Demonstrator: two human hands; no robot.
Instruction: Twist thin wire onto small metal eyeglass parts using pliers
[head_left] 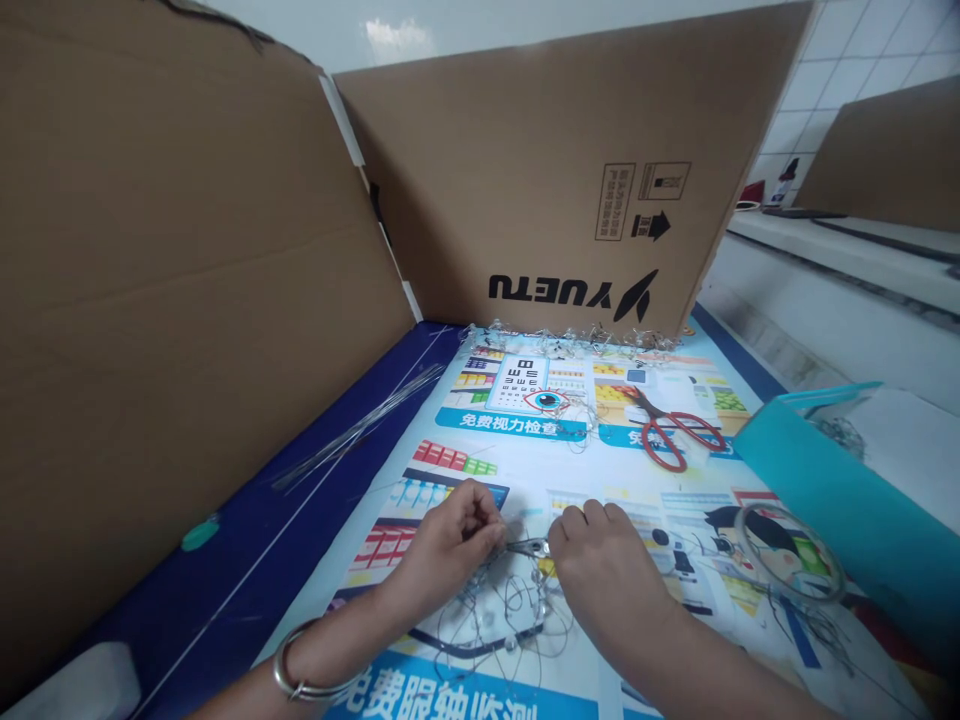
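Observation:
In the middle of the printed sheet, my right hand is closed around small metal pliers, whose jaws point left. My left hand is pinched at the tips of those jaws, on thin wire that hangs below. The tangle of beaded wire spreads in loops beneath both hands, with small clear beads on it. Where the wire passes between my left fingers is hidden.
Red-handled scissors lie ahead on the right. A wire coil sits before a teal box. Straight wires lie at left. Cardboard panels stand behind and left, with beaded wire pieces along the back one.

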